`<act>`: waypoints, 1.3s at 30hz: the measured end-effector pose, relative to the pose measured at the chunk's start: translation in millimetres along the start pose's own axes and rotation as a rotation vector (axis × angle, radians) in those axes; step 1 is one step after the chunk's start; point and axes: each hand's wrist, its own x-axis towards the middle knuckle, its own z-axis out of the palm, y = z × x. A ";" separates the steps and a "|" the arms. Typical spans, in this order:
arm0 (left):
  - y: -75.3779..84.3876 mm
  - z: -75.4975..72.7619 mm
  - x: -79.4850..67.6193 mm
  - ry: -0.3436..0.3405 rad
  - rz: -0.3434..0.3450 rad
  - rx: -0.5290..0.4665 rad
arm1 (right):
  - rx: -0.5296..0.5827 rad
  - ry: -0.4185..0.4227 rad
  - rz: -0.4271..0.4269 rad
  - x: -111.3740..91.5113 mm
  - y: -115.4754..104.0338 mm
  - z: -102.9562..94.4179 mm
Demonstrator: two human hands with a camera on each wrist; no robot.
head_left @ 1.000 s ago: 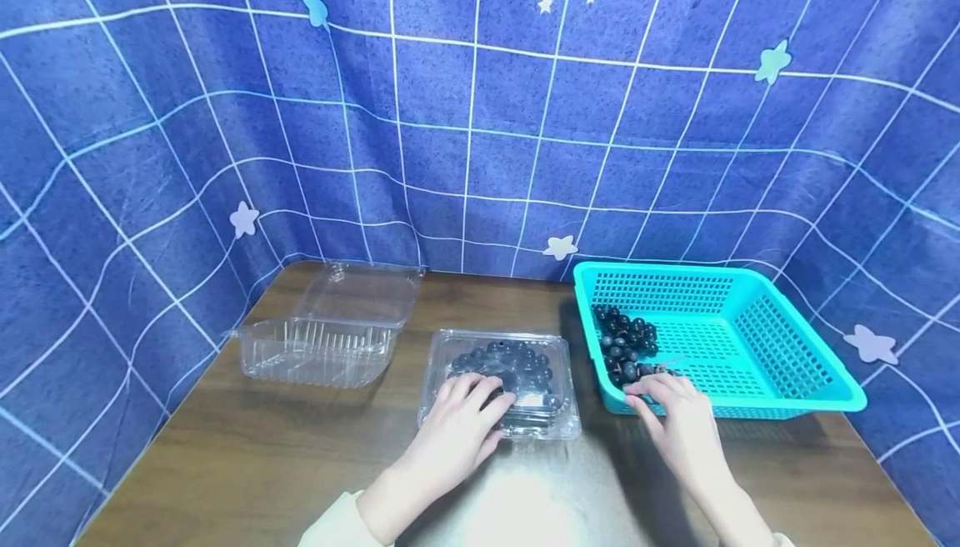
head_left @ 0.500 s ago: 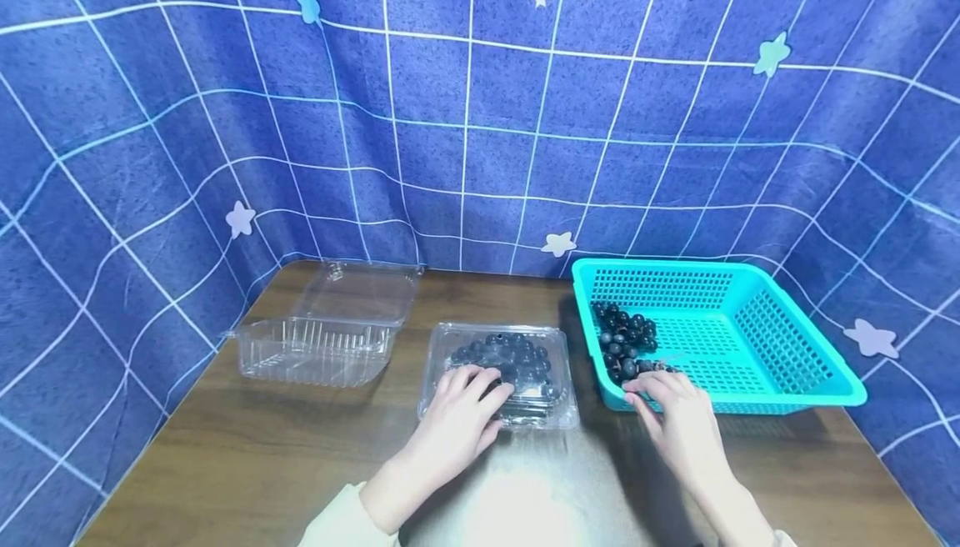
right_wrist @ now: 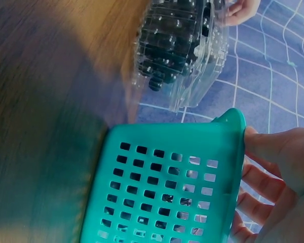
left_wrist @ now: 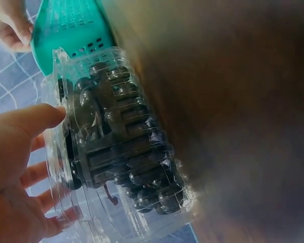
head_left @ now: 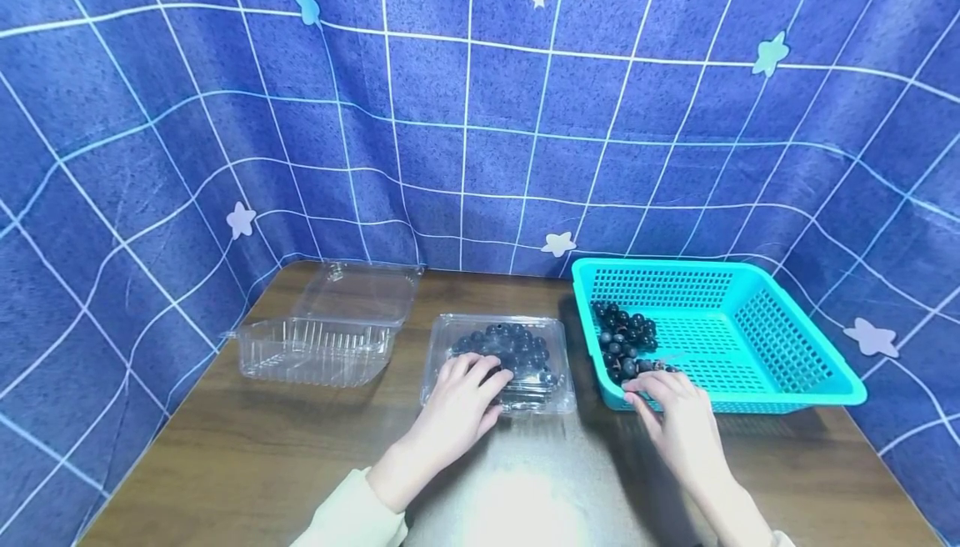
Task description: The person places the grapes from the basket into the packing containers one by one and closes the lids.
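In the head view my left hand rests on the lid of a closed clear plastic clamshell box full of dark grapes. The left wrist view shows its thumb at the box's front edge and its fingers spread over the top. My right hand holds the front rim of a turquoise plastic basket near its left corner. Its thumb is outside the rim and its fingers reach over it. Inside the basket, bunches of dark grapes lie along the left side.
Left of the closed box, a clear clamshell box stands with its lid raised at the back. All stand on a brown wooden table. A blue gridded curtain hangs right behind the table's back edge.
The closed box of grapes has slid a little away from me, toward the back, with my left hand on it. My right hand and the basket hold nearly the same place.
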 end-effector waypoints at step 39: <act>-34.8 21.0 37.8 -0.036 -0.015 -0.011 | -0.009 0.002 -0.035 0.6 4.0 1.2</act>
